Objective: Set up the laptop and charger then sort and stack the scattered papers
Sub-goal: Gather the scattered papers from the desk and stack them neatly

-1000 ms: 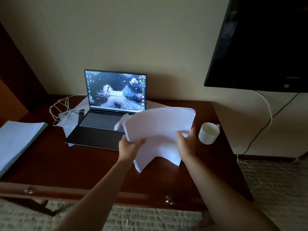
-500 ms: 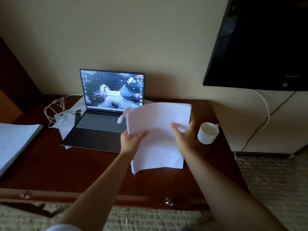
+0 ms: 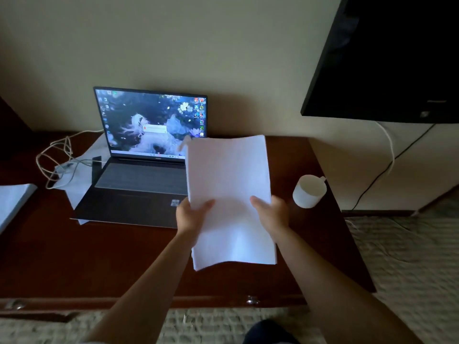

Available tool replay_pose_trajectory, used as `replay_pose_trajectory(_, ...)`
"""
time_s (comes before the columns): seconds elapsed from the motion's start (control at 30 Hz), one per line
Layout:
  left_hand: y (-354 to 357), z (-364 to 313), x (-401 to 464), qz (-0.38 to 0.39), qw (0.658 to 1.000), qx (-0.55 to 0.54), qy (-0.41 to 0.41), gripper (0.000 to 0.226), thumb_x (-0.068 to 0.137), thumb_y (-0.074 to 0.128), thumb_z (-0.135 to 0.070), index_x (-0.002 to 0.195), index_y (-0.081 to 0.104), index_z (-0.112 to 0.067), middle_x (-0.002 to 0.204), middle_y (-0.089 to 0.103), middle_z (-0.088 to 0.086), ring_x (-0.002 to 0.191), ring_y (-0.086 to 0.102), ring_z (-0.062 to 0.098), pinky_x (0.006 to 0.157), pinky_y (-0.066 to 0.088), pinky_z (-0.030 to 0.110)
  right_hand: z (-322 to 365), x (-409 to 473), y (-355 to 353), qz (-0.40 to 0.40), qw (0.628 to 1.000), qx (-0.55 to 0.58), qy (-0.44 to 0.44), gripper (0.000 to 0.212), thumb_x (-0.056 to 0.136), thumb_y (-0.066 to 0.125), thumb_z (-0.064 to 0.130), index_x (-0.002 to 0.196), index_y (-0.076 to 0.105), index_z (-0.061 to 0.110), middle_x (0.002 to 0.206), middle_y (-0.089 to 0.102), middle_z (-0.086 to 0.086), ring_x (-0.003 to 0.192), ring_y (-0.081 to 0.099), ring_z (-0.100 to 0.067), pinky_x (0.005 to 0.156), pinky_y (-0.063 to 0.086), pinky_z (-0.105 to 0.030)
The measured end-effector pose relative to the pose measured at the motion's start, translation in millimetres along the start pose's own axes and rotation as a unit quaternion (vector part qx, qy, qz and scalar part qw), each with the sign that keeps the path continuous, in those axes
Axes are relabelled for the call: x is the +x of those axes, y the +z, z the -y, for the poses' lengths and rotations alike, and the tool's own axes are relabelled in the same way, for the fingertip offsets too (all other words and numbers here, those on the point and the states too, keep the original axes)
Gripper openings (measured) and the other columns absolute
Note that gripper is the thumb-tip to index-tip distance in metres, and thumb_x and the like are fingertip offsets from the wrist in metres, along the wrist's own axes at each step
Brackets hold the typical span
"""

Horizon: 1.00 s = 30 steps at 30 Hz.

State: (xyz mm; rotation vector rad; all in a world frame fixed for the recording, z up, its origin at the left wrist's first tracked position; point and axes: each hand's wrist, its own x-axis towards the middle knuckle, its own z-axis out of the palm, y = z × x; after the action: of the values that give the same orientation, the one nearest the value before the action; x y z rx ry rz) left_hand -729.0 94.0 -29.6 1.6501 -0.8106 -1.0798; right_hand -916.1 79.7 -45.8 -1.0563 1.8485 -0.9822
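Dark red-brown wooden desk point(image 3: 74, 256): both hands hold a sheaf of white paper sheets point(image 3: 229, 194) above it.

Left hand point(image 3: 191, 217) and right hand point(image 3: 272, 214) pinch its side edges, beside an open dark-grey laptop point(image 3: 139, 165).

Both bare forearms reaching forward, left hand point(image 3: 190, 216) gripping one side of a white paper stack point(image 3: 229, 194), right hand point(image 3: 272, 214) gripping the other, thumbs on top
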Motion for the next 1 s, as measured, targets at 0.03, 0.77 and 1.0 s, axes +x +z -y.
replay_pose_trajectory(0.03, 6.7, 1.5, 1.7, 0.003, 1.0, 0.019, -0.007, 0.03, 0.075, 0.08, -0.014, 0.098, 0.062, -0.008, 0.086, 0.065, 0.003, 0.073, 0.062, 0.016, 0.064, 0.055, 0.029, -4.5, 6.6, 0.0, 0.003, 0.999, -0.037, 0.025, 0.046, 0.078, 0.07, 0.04, 0.105, 0.066, 0.004, 0.102, 0.069, -0.009, 0.096, 0.066, -0.027, 0.081, 0.053, -0.035)
replay_pose_trajectory(0.77, 79.7, 39.9, 87.1, 0.093, 0.902, 0.413, 0.086, 0.055, 0.079, 0.049, 0.012, 0.126, 0.058, -0.015, 0.132, 0.055, 0.0, 0.119, 0.052, 0.017, 0.098, 0.046, 0.027, 26.4, 135.0, 66.1, 0.081, 0.978, 0.115, 0.155, 0.048, 0.09, 0.054, 0.012, 0.136, 0.04, 0.011, 0.131, 0.046, -0.005, 0.12, 0.047, -0.023, 0.09, 0.04, -0.027)
replay_pose_trajectory(1.0, 92.2, 34.0, 118.5, 0.097, 0.894, 0.436, 0.029, 0.04, 0.078, 0.054, 0.011, 0.107, 0.066, -0.015, 0.115, 0.061, 0.004, 0.103, 0.059, 0.023, 0.084, 0.048, 0.025, 41.5, 170.6, 87.2, 0.077, 0.97, 0.091, 0.211, 0.019, 0.084, 0.061, 0.003, 0.103, 0.061, 0.0, 0.077, 0.059, -0.009, 0.06, 0.051, -0.018, 0.05, 0.037, -0.022)
